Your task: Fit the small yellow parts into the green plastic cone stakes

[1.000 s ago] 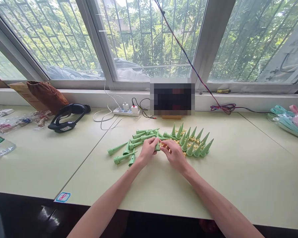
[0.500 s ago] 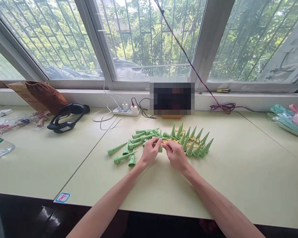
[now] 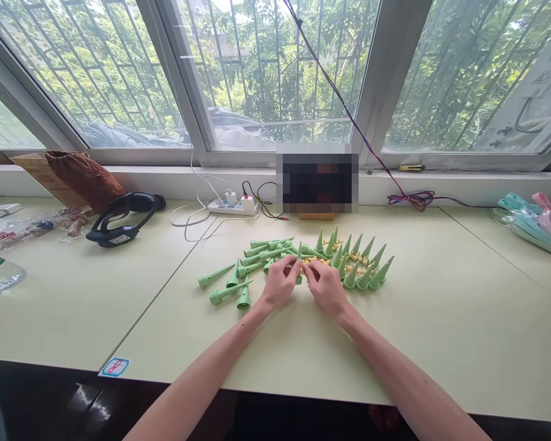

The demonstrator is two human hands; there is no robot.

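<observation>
A green plastic watering spike (image 3: 300,250) stands point up in my left hand (image 3: 281,283), whose fingers are closed around it. My right hand (image 3: 325,285) is pinched shut against the spike's side, on what looks like a small yellow valve, mostly hidden by the fingertips. To the left lies a loose heap of green spikes (image 3: 223,294), most of them on their sides. On the right, several spikes (image 3: 365,278) stand upright in rows on their wide ends. Small yellow valves (image 3: 353,269) are scattered among and behind them.
Behind the spikes are a white power strip (image 3: 234,206) with cables and a blurred dark screen (image 3: 319,180). Further left sit a black headset (image 3: 123,223), a brown pouch (image 3: 82,180) and a bottle (image 3: 0,269). Pastel plastic items (image 3: 535,220) lie far right.
Both hands stay together at the same spot. The held spike has shifted slightly right, and the right fingers press closer against its side.
</observation>
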